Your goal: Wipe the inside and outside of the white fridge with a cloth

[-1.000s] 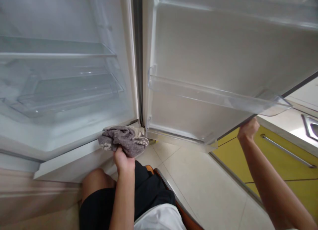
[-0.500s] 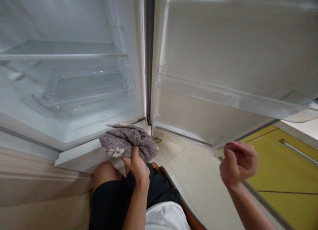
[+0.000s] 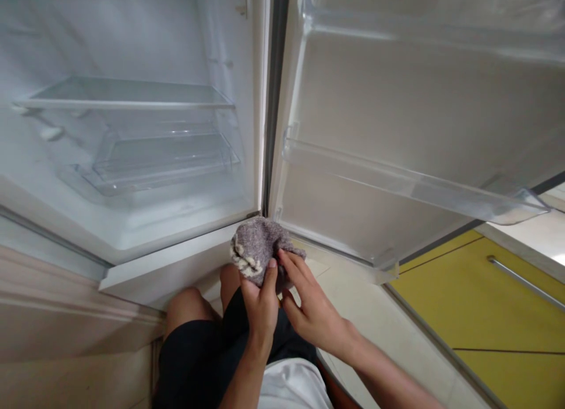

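A bunched grey-purple cloth (image 3: 260, 241) with cream patches is held in front of the open fridge, above my lap. My left hand (image 3: 261, 303) grips it from below, thumb pressed on its near side. From the right, my right hand (image 3: 311, 306) has its fingertips on the cloth's right edge, thumb and fingers closed around a fold. Part of the cloth is hidden behind my fingers.
Left of the cloth is the fridge interior (image 3: 176, 220), with a glass shelf (image 3: 141, 93) and a clear plastic tray (image 3: 163, 159). The fridge door (image 3: 379, 91) stands open at right, its clear door rack (image 3: 397, 182) jutting out. Yellow cabinets (image 3: 477, 303) stand beyond.
My right hand has come in from the far right and taken hold of the cloth. The cloth has shifted right and is bunched smaller in my left hand.
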